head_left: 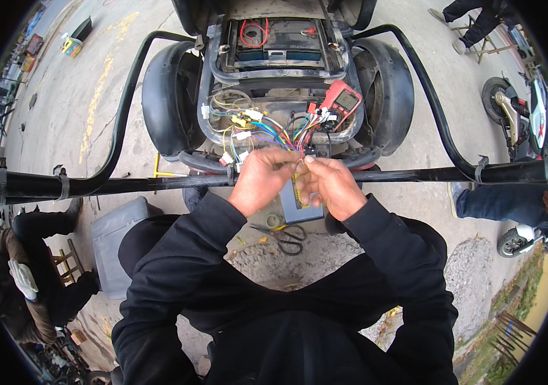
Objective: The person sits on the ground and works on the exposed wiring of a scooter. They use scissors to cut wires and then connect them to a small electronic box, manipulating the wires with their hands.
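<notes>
My left hand (265,179) and right hand (329,186) pinch, fingertips nearly meeting, at the near end of the wires (280,133) by the frame (280,77); which strand, I can't tell. I'd best leave slack.

Wiring harness (279,133) on tubular frame (204,90), between left fender (166,96) and right fender (397,96); multimeter (339,101) right of harness; scissors (281,231) on ground (120,96), nearer wearer; toolbox (116,247) left of scissors; motorbike (539,122) far right
</notes>
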Demonstrator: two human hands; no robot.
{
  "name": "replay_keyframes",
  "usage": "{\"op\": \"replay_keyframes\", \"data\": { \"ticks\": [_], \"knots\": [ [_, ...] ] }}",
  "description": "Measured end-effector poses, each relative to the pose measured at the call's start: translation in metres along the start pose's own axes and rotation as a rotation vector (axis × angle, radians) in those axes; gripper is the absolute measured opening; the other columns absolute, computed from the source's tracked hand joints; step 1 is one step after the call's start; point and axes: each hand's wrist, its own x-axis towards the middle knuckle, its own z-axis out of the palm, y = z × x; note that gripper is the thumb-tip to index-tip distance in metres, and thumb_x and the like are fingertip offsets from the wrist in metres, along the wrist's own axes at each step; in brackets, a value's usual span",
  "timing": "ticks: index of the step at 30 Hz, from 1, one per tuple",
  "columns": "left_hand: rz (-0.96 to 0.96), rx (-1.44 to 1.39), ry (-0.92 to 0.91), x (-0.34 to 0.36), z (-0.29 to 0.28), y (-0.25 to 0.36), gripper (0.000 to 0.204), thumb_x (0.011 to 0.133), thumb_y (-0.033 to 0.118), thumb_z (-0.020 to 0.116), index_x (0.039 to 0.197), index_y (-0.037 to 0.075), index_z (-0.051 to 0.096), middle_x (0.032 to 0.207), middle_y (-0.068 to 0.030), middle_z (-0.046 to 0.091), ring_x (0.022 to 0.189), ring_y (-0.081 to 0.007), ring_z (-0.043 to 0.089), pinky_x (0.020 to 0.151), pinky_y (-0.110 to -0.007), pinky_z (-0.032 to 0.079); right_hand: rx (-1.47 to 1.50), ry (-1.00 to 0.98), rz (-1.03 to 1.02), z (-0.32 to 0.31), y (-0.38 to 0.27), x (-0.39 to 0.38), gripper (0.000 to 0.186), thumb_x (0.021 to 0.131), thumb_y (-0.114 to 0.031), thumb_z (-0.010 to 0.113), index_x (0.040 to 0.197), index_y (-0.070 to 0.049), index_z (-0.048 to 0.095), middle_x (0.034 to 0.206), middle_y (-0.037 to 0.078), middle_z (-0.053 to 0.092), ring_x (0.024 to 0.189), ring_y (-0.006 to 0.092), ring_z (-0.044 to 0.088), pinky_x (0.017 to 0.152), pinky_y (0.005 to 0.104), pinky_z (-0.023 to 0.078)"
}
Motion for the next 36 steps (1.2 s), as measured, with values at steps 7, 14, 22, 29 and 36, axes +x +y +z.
{"op": "replay_keyframes", "data": {
  "ticks": [7,14,22,29,36],
  "knots": [
    [0.025,0.050,0.015,0.001,0.002,0.000,0.024,0.102,0.003,0.077,0.124,-0.001,0.083,0.112,-0.0091,0.084,0.105,-0.0138,0.075,0.100,-0.032,0.058,-0.670,0.161,-0.589,-0.019,-0.005,-0.004,0.030,0.095,-0.010,0.076,0.124,-0.006,0.074,0.102,0.006,0.074,0.081,0.0217,0.075,0.068,0.0343,0.061],
    [0.045,0.051,0.018,-0.001,0.003,-0.002,0.024,0.101,0.004,0.077,0.123,-0.001,0.083,0.110,-0.0113,0.084,0.101,-0.0163,0.077,0.095,-0.033,0.059,0.125,-0.059,0.127,0.000,-0.009,0.004,0.011,0.104,-0.019,0.071,0.107,-0.009,0.071,0.089,0.003,0.069,0.067,0.0181,0.068,0.059,0.0326,0.055],
    [0.087,0.043,0.043,0.001,0.002,-0.003,0.025,0.100,0.006,0.076,0.122,-0.001,0.083,0.111,-0.0164,0.084,0.101,-0.0228,0.080,0.092,-0.035,0.061,-0.289,0.176,-0.243,-0.017,-0.013,-0.006,0.020,0.101,-0.021,0.079,0.114,-0.007,0.072,0.088,0.006,0.069,0.072,0.0238,0.071,0.063,0.0339,0.058],
    [0.055,0.056,0.016,0.000,0.003,0.003,0.024,0.100,0.004,0.077,0.122,-0.003,0.082,0.113,-0.0130,0.084,0.104,-0.0174,0.077,0.097,-0.033,0.059,-0.787,0.235,-0.567,-0.007,-0.009,-0.002,0.015,0.092,-0.013,0.077,0.105,-0.010,0.070,0.097,0.003,0.068,0.082,0.0205,0.074,0.064,0.0342,0.060],
    [0.058,0.080,0.008,-0.002,0.001,-0.001,0.025,0.100,0.010,0.077,0.121,-0.002,0.083,0.109,-0.0146,0.084,0.095,-0.0203,0.078,0.087,-0.034,0.060,0.602,-0.264,0.447,-0.002,-0.001,0.010,0.029,0.114,-0.027,0.063,0.110,0.000,0.074,0.083,0.008,0.073,0.062,0.0183,0.070,0.055,0.0362,0.053]
  ]
}}
